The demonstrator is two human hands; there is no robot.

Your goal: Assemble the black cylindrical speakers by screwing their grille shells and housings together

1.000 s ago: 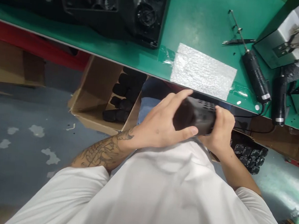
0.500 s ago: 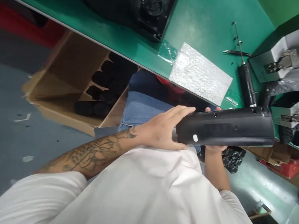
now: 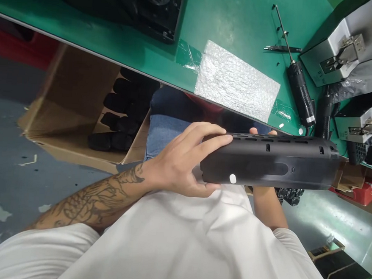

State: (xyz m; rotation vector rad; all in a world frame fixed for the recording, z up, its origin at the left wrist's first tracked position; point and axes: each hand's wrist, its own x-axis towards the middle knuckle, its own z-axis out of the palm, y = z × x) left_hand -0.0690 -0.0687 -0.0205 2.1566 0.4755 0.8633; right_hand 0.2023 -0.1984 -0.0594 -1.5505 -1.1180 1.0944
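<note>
A long black plastic housing (image 3: 267, 162) lies across my lap area, held level above my white shirt. Slots and small square holes run along its far edge, and a white oval sticker (image 3: 232, 178) marks its near left side. My left hand (image 3: 187, 161) grips the left end, fingers over the top edge and thumb below. From beneath, my right hand (image 3: 262, 190) supports the middle; its fingertips show past the far edge, and the palm is hidden by the housing.
A green bench (image 3: 226, 15) holds a silvery foam sheet (image 3: 238, 77), a black electric screwdriver (image 3: 300, 92), tweezers (image 3: 281, 49), metal-latched boxes (image 3: 342, 48) and a large black unit (image 3: 118, 7). Left below stands a cardboard box (image 3: 77, 93) with black parts (image 3: 121, 109).
The housing has turned so its slotted far edge shows, and it has shifted slightly left with my left hand. The view has moved a little, so the bench things sit further left.
</note>
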